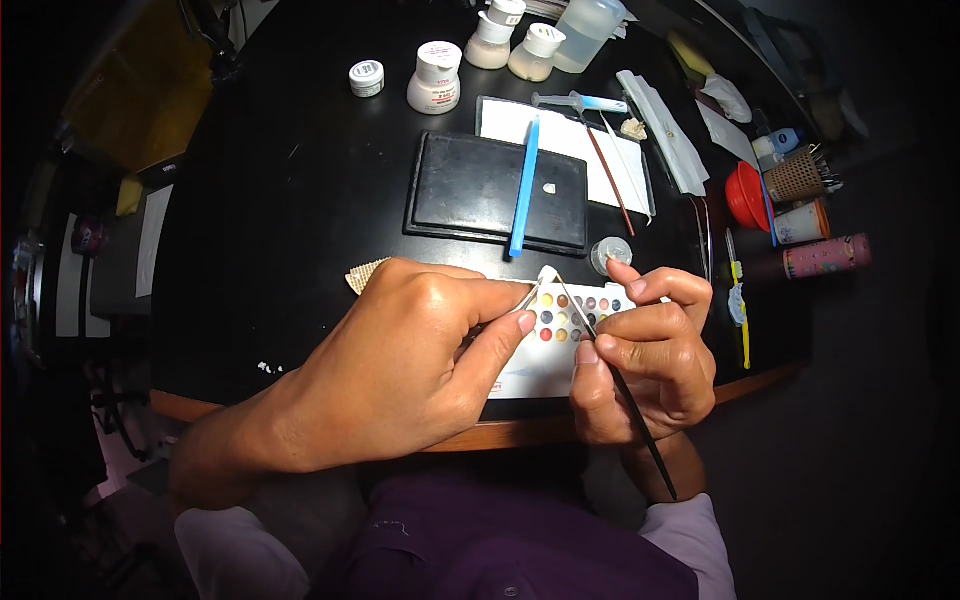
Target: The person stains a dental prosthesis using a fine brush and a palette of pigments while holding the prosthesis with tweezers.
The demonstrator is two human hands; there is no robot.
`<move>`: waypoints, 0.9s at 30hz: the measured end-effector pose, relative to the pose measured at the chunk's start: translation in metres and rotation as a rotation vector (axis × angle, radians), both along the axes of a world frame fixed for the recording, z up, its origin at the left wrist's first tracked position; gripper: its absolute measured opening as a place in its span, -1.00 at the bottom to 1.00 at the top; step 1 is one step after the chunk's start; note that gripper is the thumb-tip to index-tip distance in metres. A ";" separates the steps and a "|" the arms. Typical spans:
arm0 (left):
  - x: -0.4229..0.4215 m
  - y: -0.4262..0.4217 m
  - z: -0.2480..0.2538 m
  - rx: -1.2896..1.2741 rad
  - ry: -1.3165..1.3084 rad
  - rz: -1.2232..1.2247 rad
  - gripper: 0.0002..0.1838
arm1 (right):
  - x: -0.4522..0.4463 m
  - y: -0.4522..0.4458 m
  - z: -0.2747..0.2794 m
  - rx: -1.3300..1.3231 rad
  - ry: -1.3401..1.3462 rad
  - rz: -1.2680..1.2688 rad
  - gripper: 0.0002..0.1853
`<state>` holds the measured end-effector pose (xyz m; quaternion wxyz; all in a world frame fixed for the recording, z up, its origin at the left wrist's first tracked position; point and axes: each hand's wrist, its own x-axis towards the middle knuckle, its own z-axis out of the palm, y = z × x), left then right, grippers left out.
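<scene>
My left hand (430, 350) is closed on thin metal tweezers, whose tips meet a small white piece (548, 274). In my right hand (650, 360) is a slim dark-handled brush (630, 402), slanting up so that its fine tip is at or close to the white piece. Whether the tip touches it is too small to tell. Below both tips lies a white palette (540, 378) with rows of coloured round spots, partly covered by my fingers. A small round jar (611, 254) stands just behind the palette.
Behind my hands, a blue stick (525, 190) lies across a black tray (470, 190). White-capped jars (435, 80) and a clear container (588, 35) stand at the back. To the right are a red bowl (745, 195), a woven holder (795, 176) and a pink cylinder (828, 256).
</scene>
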<state>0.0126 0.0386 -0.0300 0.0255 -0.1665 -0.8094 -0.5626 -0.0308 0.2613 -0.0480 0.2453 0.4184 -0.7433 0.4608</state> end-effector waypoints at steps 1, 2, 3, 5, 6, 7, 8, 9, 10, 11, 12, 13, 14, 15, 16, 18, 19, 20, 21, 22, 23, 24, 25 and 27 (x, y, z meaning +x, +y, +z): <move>0.000 0.000 0.000 -0.001 0.000 -0.003 -0.79 | 0.000 0.000 0.000 -0.005 0.003 -0.005 -0.76; -0.001 0.000 0.000 -0.001 0.002 -0.006 -0.79 | 0.000 0.000 0.000 0.000 0.003 -0.004 -0.76; -0.001 0.000 0.001 -0.012 -0.007 -0.010 -0.79 | 0.000 -0.001 0.000 0.006 0.002 -0.005 -0.76; -0.001 -0.001 0.002 -0.034 -0.025 -0.017 -0.79 | 0.000 0.000 0.000 0.014 0.001 0.001 -0.77; -0.001 -0.001 0.002 -0.028 -0.012 -0.014 -0.79 | 0.000 0.000 0.000 0.015 0.001 0.009 -0.77; 0.000 0.000 0.002 -0.022 0.001 -0.010 -0.79 | 0.000 0.000 0.001 0.017 0.000 0.017 -0.77; 0.000 0.000 0.001 -0.016 0.014 -0.005 -0.79 | 0.001 0.000 0.001 0.012 -0.003 0.017 -0.77; -0.001 0.000 0.001 -0.014 0.016 -0.006 -0.79 | 0.001 0.000 0.002 0.006 -0.005 0.018 -0.77; -0.001 0.000 0.001 -0.012 0.017 -0.007 -0.79 | 0.001 0.000 0.002 0.000 -0.008 0.018 -0.77; -0.001 0.000 0.001 -0.010 0.018 -0.008 -0.78 | 0.000 -0.001 0.002 0.004 -0.007 0.019 -0.77; -0.001 0.000 0.001 -0.013 0.019 -0.008 -0.78 | -0.001 -0.001 0.002 0.007 -0.006 0.019 -0.77; -0.001 0.000 0.001 -0.017 0.019 -0.007 -0.78 | -0.001 -0.002 0.001 0.011 -0.006 0.019 -0.77; -0.001 0.000 0.001 -0.020 0.019 -0.007 -0.78 | -0.001 -0.002 0.001 0.011 -0.007 0.029 -0.77; -0.001 0.000 0.002 -0.019 0.019 -0.007 -0.77 | -0.001 -0.001 0.001 0.011 -0.007 0.040 -0.76; -0.001 0.000 0.002 -0.019 0.020 -0.007 -0.77 | -0.001 -0.001 0.001 0.011 -0.007 0.050 -0.76; -0.001 0.000 0.002 -0.024 0.035 -0.004 -0.77 | 0.001 -0.001 0.002 0.003 -0.010 0.047 -0.76; -0.001 0.000 0.001 -0.029 0.048 -0.002 -0.77 | 0.001 -0.001 0.002 -0.001 -0.011 0.045 -0.76; -0.001 0.000 0.001 -0.035 0.061 0.000 -0.77 | 0.001 -0.001 0.002 -0.009 -0.017 0.047 -0.75; 0.000 0.000 0.002 -0.049 0.056 0.003 -0.77 | 0.001 0.000 0.002 -0.017 -0.023 0.048 -0.75; 0.000 0.000 0.004 -0.064 0.050 0.005 -0.77 | 0.001 0.000 0.002 -0.024 -0.030 0.048 -0.74; 0.000 0.000 0.006 -0.078 0.045 0.007 -0.77 | 0.002 0.000 0.002 -0.025 -0.030 0.052 -0.74; 0.000 0.000 0.005 -0.080 0.048 0.007 -0.77 | 0.002 0.001 0.003 -0.025 -0.029 0.057 -0.74; 0.000 0.000 0.005 -0.082 0.051 0.007 -0.77 | 0.002 0.001 0.003 -0.026 -0.030 0.062 -0.74; 0.000 0.000 0.005 -0.080 0.053 0.010 -0.78 | 0.002 0.001 0.002 -0.024 -0.017 0.052 -0.75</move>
